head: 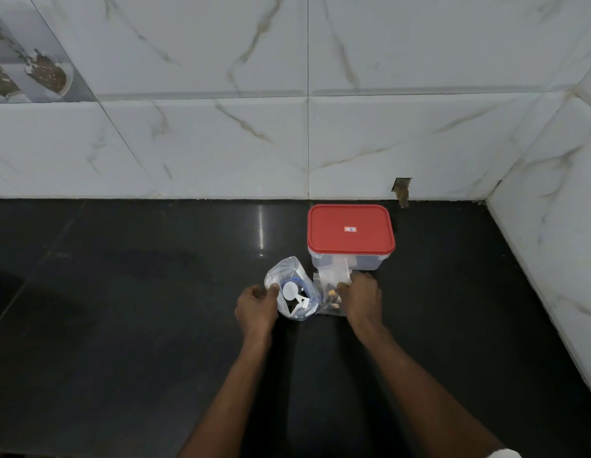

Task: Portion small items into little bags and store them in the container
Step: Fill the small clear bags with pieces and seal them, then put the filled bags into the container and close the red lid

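A clear plastic container [347, 262] with a closed red lid [350, 229] stands on the black counter near the back wall. In front of it lies a larger clear bag [292, 287] with blue and white printing and small items inside; my left hand [256, 309] pinches its left edge. Beside it, to the right, lie small clear bags [332, 285] holding a few small tan and dark items. My right hand [362, 300] grips these little bags at their right side, fingers curled on the plastic.
The black stone counter [122, 325] stretches wide to the left and toward me. White marble-patterned tiled walls [221, 143] close it at the back and on the right [552, 226]. A chipped hole [401, 190] shows in the back wall behind the container.
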